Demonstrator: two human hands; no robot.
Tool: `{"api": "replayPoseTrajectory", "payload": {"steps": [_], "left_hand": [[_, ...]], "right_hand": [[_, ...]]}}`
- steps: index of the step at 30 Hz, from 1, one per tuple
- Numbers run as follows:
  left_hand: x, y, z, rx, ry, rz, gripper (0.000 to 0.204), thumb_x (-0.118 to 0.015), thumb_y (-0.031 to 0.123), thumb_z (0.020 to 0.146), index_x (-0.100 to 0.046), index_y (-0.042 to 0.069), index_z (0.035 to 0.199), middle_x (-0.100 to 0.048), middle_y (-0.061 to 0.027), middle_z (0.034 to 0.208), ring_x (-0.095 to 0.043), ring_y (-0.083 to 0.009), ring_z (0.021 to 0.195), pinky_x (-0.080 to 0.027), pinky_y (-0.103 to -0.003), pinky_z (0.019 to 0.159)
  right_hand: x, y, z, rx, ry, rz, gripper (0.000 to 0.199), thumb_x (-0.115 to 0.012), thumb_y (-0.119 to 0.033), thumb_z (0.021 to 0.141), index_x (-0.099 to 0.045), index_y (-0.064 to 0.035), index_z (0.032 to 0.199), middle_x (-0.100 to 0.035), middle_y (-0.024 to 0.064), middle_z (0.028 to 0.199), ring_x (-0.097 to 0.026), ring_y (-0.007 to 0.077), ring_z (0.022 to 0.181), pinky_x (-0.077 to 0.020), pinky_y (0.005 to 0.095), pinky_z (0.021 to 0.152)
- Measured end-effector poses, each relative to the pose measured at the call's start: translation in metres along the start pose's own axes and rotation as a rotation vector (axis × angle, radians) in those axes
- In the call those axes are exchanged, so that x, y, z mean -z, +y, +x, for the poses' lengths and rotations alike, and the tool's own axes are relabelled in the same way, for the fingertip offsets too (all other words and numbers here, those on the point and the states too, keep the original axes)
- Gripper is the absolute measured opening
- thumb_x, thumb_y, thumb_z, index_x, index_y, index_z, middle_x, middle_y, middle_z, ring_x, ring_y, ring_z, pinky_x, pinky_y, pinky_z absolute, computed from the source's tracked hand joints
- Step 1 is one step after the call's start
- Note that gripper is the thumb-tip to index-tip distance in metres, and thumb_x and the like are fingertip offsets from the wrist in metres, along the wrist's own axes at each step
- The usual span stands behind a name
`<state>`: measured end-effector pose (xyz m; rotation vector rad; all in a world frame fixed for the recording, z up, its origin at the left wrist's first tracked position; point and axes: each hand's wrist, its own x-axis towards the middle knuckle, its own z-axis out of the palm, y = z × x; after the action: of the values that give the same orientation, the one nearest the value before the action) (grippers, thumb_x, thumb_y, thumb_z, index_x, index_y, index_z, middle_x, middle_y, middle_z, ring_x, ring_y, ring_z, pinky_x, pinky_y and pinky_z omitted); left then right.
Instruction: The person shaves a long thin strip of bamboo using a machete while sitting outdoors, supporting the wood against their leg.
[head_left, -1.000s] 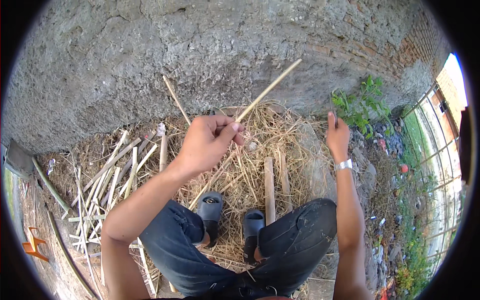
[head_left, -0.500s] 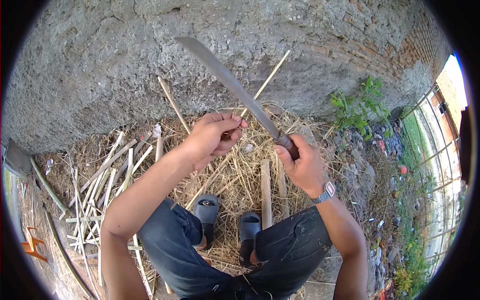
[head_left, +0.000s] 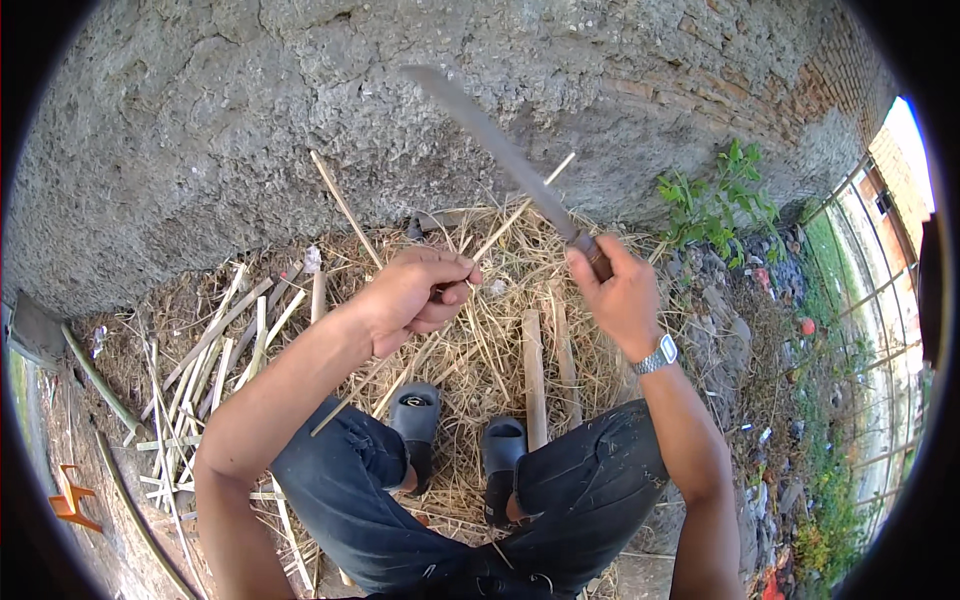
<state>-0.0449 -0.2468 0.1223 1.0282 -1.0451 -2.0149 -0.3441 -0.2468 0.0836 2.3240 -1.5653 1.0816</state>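
My left hand (head_left: 415, 295) pinches a thin pale wooden strip (head_left: 511, 221), likely split bamboo. One end slants up toward the wall; the other passes under my wrist toward my left knee. My right hand (head_left: 622, 300) is wrapped round the dark handle of a machete (head_left: 490, 138). Its long blade points up and left, crossing in front of the strip's upper part. Whether the blade touches the strip I cannot tell.
A rough grey wall (head_left: 300, 110) rises ahead. Split sticks (head_left: 205, 365) lie piled at left, near an orange plastic stool (head_left: 72, 497). Straw-like shavings (head_left: 465, 370) surround my sandals (head_left: 415, 412). A wooden piece (head_left: 534, 370) lies between my knees; a green plant (head_left: 725, 200) grows at right.
My right hand and the machete have shifted to the right. The strip has moved down and toward me through my left side, its upper end now lower and more of its tail showing.
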Motion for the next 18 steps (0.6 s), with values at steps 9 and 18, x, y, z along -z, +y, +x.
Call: {"api": "replayPoseTrajectory", "payload": {"steps": [9,18], "left_hand": [[0.018,0.006,-0.034,-0.164,0.071,0.134,0.028,-0.058,0.015,0.109,-0.069,-0.004,0.128,-0.066,-0.0014,0.077,-0.038,-0.0032,0.048,-0.025,-0.022,0.042],[0.007,0.003,-0.005,-0.267,0.283,0.216,0.037,-0.064,0.016,0.108,-0.066,-0.001,0.141,-0.073,-0.0017,0.090,-0.042,-0.0036,0.059,-0.032,-0.022,0.051]], "right_hand": [[0.021,0.060,-0.017,-0.605,0.089,0.221,0.054,-0.066,-0.042,0.107,-0.056,-0.0013,0.075,-0.059,0.0060,0.060,-0.055,0.0128,0.052,-0.0394,0.0340,0.051],[0.005,0.036,-0.019,-0.420,0.087,0.454,0.040,-0.066,-0.038,0.107,-0.061,-0.0044,0.086,-0.059,0.0042,0.060,-0.055,0.0114,0.051,-0.0404,0.0321,0.049]]}}
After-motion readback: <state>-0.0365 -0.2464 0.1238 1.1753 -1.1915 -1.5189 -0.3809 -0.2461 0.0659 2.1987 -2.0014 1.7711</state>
